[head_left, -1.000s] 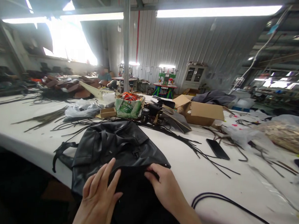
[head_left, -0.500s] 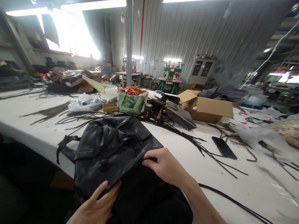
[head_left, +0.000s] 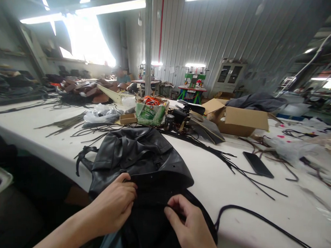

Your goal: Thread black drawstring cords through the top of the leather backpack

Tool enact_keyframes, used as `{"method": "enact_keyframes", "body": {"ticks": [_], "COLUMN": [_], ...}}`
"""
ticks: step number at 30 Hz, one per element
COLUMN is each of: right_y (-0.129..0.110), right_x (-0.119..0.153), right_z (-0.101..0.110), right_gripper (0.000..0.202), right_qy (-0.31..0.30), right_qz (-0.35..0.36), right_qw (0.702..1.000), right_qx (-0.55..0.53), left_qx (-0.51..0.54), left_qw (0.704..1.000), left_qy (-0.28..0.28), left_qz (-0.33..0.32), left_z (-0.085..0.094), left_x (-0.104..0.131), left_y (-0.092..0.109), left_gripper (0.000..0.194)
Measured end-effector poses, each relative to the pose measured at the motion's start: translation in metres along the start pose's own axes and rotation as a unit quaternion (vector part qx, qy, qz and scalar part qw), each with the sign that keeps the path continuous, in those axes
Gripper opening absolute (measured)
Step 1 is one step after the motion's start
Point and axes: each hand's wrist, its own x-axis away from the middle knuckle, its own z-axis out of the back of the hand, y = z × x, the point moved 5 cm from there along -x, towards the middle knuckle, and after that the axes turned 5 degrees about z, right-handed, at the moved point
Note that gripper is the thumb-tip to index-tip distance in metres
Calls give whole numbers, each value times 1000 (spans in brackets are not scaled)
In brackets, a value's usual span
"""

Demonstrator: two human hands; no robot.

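Note:
A black leather backpack lies on the white table, with its flap lying back and its dark inner part towards me. My left hand is closed at the left of the flap's edge, and its fingertips are partly hidden. Lower and to the right, my right hand pinches the black fabric below the flap between thumb and fingers. A black cord runs from the bag's right side across the table.
Behind the bag are a green and white bag, a small brown box and an open cardboard box. Black cords and a phone lie to the right. A person is in the background.
My left hand has moved up and closed at the flap. My right hand has left the flap's edge and moved down to the dark fabric. The view has shifted slightly left.

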Motion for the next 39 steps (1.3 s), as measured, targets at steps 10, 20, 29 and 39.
{"method": "enact_keyframes", "body": {"ticks": [10,20,29,39], "right_y": [50,69,47,38], "right_x": [17,26,19,20], "right_z": [-35,-88,-116,-125], "right_gripper": [47,66,51,50], "right_qy": [15,122,142,124], "right_qz": [-113,-86,-70,-102], "right_qw": [976,973,974,976], "right_qx": [-186,-179,-161,-145], "left_qx": [73,85,91,48], "left_qw": [994,986,985,988], "left_qy": [-76,-101,-107,-125], "left_qz": [8,101,98,72], "left_z": [-3,0,7,12], "left_x": [-10,-16,-16,-15], "left_y": [-7,-24,-30,-20], "left_gripper": [10,19,16,12]}}
